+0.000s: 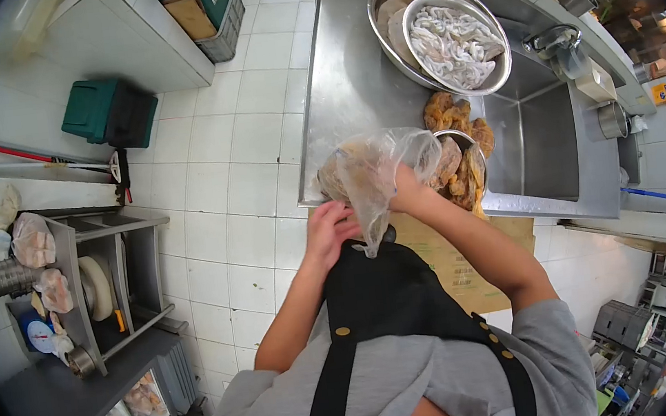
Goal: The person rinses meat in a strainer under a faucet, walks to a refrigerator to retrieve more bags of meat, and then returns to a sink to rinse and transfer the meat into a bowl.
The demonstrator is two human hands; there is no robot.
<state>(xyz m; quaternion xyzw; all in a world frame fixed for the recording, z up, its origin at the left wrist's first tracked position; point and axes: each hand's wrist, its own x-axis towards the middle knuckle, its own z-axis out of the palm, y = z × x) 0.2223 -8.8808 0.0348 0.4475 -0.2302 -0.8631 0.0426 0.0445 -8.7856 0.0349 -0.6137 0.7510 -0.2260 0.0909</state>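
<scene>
A clear plastic bag hangs at the front edge of the steel counter, with brownish contents showing through its left part. My right hand is at the bag's right side, its fingers partly hidden by the plastic. Beside the bag's lower left, my left hand has its fingers apart and curved. Just right of the bag stands a metal bowl with brown and pinkish pieces of food. More brown pieces lie on the steel behind that bowl.
At the back, a steel bowl of whitish strips rests in a larger bowl. The sink is to the right, with a faucet. Cardboard lies below the counter; a metal rack stands left.
</scene>
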